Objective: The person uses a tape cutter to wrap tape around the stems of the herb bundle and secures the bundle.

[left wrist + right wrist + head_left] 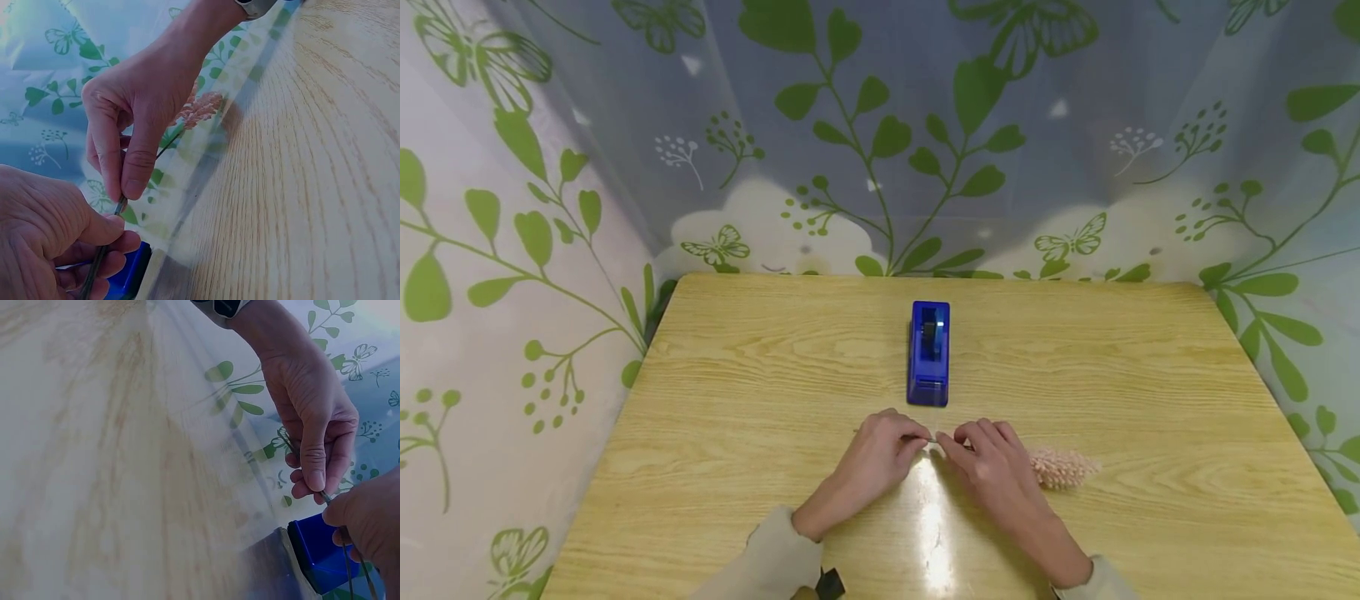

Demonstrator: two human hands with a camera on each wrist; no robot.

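Observation:
Between both hands runs a thin dark stem [932, 440]. My left hand [880, 454] pinches it between thumb and fingertips, and my right hand [996, 471] pinches it close by, the fingertips nearly meeting. A fluffy pink dried flower head [1063, 468] sticks out beyond the right hand; its stem [167, 146] leads back to those fingers in the left wrist view. Two thin strands [348, 575] hang below the right hand in the right wrist view. Just beyond the hands stands a blue tape dispenser [928, 354]. Fingers hide much of the stem.
The wood-grain table [737, 375] spreads out under the hands. Curtain-like cloth [880, 150] with green leaves and butterflies hangs along its back and sides. A small dark object [830, 583] shows beside the left sleeve [771, 558] at the near edge.

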